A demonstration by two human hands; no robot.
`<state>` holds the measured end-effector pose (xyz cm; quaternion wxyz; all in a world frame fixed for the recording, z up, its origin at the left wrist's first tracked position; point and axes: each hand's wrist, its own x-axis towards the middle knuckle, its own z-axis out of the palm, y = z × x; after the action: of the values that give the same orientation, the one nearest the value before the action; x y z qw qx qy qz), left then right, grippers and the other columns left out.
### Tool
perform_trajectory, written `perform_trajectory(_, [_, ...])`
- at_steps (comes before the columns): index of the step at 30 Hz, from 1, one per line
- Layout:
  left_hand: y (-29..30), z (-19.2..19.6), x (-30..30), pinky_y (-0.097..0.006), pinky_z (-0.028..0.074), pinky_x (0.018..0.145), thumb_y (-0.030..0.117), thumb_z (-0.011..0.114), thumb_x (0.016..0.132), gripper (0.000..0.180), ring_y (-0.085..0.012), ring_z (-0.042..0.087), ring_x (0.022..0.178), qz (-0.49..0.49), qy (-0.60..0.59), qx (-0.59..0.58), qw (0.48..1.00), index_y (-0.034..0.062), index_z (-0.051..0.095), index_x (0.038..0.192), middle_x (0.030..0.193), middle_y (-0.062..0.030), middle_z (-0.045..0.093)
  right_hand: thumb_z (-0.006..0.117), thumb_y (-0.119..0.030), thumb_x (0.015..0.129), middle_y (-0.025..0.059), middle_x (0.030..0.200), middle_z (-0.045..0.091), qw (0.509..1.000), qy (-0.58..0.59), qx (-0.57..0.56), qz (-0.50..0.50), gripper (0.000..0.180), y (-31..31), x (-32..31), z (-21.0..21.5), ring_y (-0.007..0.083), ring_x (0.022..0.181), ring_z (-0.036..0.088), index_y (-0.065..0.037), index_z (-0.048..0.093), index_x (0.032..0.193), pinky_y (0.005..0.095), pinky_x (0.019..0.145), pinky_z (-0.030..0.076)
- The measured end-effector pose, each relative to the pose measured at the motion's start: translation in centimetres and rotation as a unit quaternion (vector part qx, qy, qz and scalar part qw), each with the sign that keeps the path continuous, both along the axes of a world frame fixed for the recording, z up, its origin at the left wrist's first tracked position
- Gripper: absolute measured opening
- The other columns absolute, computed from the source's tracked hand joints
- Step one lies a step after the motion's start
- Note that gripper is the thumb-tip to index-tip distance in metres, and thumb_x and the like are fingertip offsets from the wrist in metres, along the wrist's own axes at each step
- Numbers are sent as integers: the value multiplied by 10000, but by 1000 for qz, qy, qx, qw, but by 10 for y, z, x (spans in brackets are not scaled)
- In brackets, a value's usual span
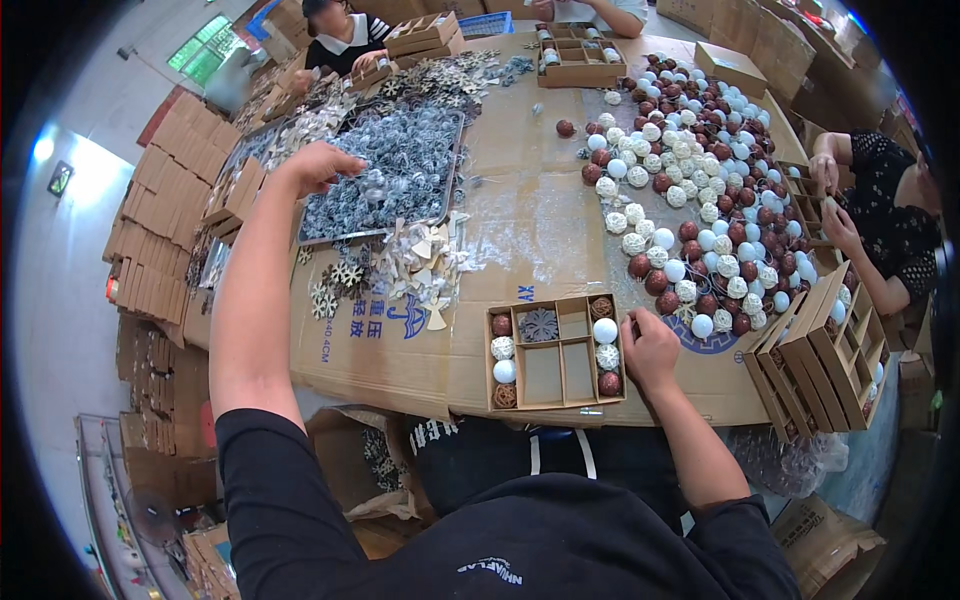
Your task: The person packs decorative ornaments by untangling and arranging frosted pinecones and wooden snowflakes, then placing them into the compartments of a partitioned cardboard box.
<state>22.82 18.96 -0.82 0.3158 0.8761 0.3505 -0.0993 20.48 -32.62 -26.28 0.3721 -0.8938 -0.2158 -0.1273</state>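
A brown cardboard tray with compartments (pixel 556 372) lies on the cardboard-covered table in front of me. It holds several ball ornaments along its sides and a grey snowflake (pixel 539 325) at the top. My right hand (pixel 650 348) rests against the tray's right edge, fingers curled, nothing clearly in it. My left hand (pixel 322 164) reaches far left over a flat bin of grey snowflake ornaments (pixel 400 175), fingers bent down onto them.
A big heap of white, silver and dark red balls (pixel 700 190) covers the right of the table. Filled trays (pixel 825 350) stand stacked at right. Wooden angel shapes (pixel 425 260) lie beside the bin. Other people work at the far and right sides. Stacks of flat boxes (pixel 160 230) stand left.
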Motion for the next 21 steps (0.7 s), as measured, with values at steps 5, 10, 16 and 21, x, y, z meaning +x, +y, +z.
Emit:
perform_trajectory(5, [4,3,-27,-215,381,509,261,731,891,153,-51,465,590,32,-3,-239,971,139,650,848,768,61,607,638,-175,847,130,766,664,1000,1,6,6,111,4,0,-2,336,692,651,-68,629,817,426,602,499])
perform_trajectory(10, [-19,-7,-56,-186,352,498,310,628,968,197,-53,493,651,42,-216,-340,914,118,637,927,839,44,621,639,-195,847,125,764,668,1000,3,9,1,127,3,-2,-3,335,691,654,-71,643,818,429,607,504])
perform_trajectory(16, [-68,-16,-98,-190,318,501,265,597,992,181,-50,433,631,19,-318,-452,833,97,620,929,926,5,629,644,-211,859,143,784,671,996,54,64,-24,152,-1,-3,0,343,696,653,-62,665,839,428,614,503])
perform_trajectory(21, [-135,-12,-129,-192,302,504,257,526,1027,186,-41,366,589,11,-331,-562,758,84,591,1004,853,24,542,677,-116,889,78,769,651,935,185,301,20,131,24,-26,48,131,662,597,7,673,934,281,603,494])
